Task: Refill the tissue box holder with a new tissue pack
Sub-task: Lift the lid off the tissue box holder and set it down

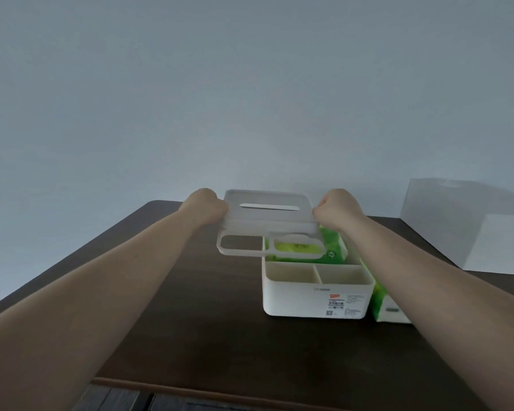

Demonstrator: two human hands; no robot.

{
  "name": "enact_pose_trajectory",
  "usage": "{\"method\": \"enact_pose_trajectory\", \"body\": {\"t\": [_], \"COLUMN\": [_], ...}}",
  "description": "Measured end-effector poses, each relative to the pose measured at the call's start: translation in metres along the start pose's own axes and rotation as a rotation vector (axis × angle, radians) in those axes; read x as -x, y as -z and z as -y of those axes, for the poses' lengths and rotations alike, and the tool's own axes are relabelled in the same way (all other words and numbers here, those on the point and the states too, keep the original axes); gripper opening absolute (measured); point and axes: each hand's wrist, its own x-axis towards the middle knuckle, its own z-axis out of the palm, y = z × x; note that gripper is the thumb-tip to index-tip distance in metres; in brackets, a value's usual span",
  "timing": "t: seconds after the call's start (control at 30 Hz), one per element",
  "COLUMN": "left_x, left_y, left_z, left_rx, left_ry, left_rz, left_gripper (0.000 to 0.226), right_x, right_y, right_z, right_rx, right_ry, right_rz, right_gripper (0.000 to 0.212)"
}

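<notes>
A white tissue box holder (316, 301) stands on the dark table, with two small compartments along its near side. A green tissue pack (334, 246) lies inside its back section. I hold the white lid (267, 221), which has a narrow slot, in the air above and to the left of the holder. My left hand (204, 207) grips the lid's left end and my right hand (337, 209) grips its right end. Another green tissue pack (387, 310) lies on the table against the holder's right side, partly hidden by my right forearm.
The dark wooden table (205, 321) reaches a pale wall at the back. A translucent box-like object (463, 223) stands at the back right. The table's near edge runs along the bottom of the view.
</notes>
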Motion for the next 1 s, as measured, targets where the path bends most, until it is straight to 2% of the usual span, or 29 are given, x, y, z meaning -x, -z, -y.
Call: {"method": "enact_pose_trajectory", "body": {"t": [0.23,0.47,0.73,1.0], "left_x": [-0.015,-0.027,-0.046,-0.052], "left_y": [0.026,0.021,0.002,-0.006], "left_z": [0.063,0.121,0.157,0.164], "left_rx": [0.051,-0.132,-0.233,-0.256], "left_ry": [0.07,0.155,0.236,0.199], "left_rz": [-0.032,0.006,0.064,0.099], "left_gripper": [0.01,0.025,0.031,0.023], "right_x": [-0.009,-0.009,-0.018,-0.024], "right_y": [-0.04,-0.087,-0.132,-0.15], "right_z": [0.06,0.102,0.116,0.113], "right_rx": [0.08,0.213,0.401,0.521], "right_ry": [0.108,0.141,0.151,0.148], "right_rz": [0.06,0.168,0.298,0.438], "right_gripper": [0.033,0.03,0.027,0.023]}}
